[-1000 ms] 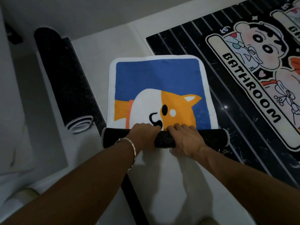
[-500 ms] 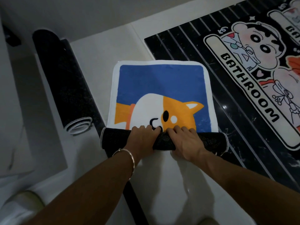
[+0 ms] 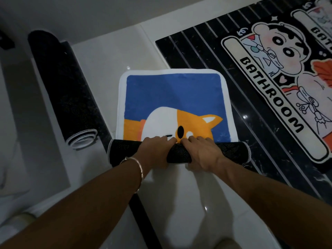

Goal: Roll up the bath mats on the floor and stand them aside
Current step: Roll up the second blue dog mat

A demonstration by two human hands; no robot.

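Note:
A blue bath mat (image 3: 172,94) with an orange and white dog lies on the white floor, its near end wound into a black-backed roll (image 3: 179,152). My left hand (image 3: 156,150) and my right hand (image 3: 203,153) press side by side on the middle of that roll, fingers curled over its far side. A finished black roll (image 3: 62,88) lies on the floor at the left. A cartoon mat reading BATHROOM (image 3: 280,90) lies flat on the right, and a second like it (image 3: 321,24) shows at the top right corner.
A black ribbed marble strip (image 3: 206,45) runs under the cartoon mats at the right. A thin black floor line (image 3: 142,216) passes under my left forearm. A grey step or ledge (image 3: 23,123) borders the left side.
The roll has moved forward over the dog's mouth, leaving less of the picture showing. Both hands stayed together on its middle.

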